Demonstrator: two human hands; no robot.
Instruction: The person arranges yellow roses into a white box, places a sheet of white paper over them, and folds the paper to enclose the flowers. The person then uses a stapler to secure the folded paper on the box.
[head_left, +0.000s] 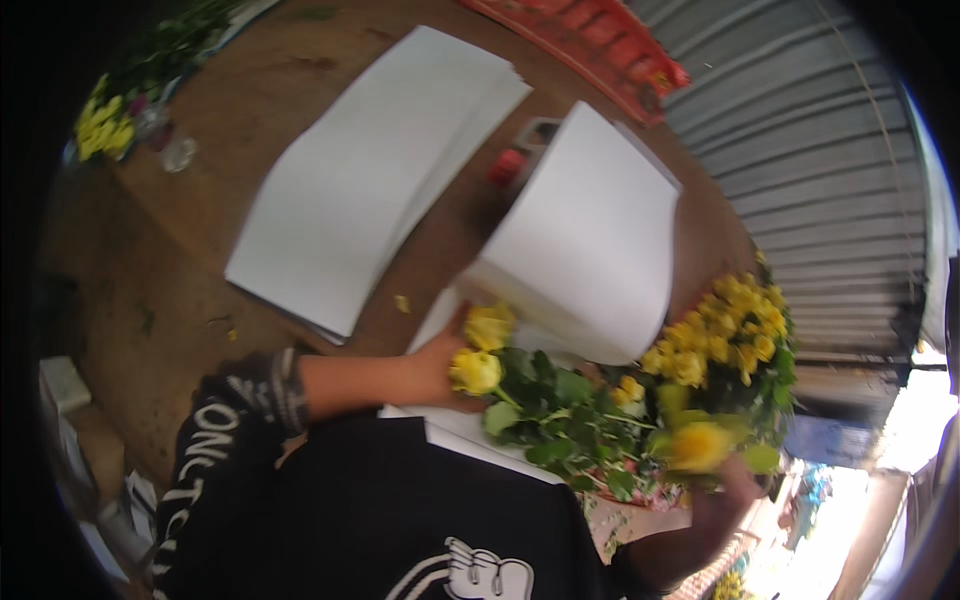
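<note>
My left hand (442, 369) rests at the white paper sheets (439, 319), beside two yellow rose heads (478, 371) with leafy stems (559, 405) running off to the right; the roses partly hide its fingers. At the lower right, my right hand (731, 487) is closed around a yellow rose (699, 448), blurred, with green leaves. A large white sheet (592, 225) curls up above the stems. Beyond it to the right lies a thick bunch of yellow roses (720, 330).
A stack of white paper (375, 165) lies on the brown table (187, 225). A red plastic crate (585, 49) stands at the far edge, near a corrugated metal wall (817, 165). Yellow flowers (105, 127) lie at the upper left. A blurred red object (507, 166) sits behind the curled sheet.
</note>
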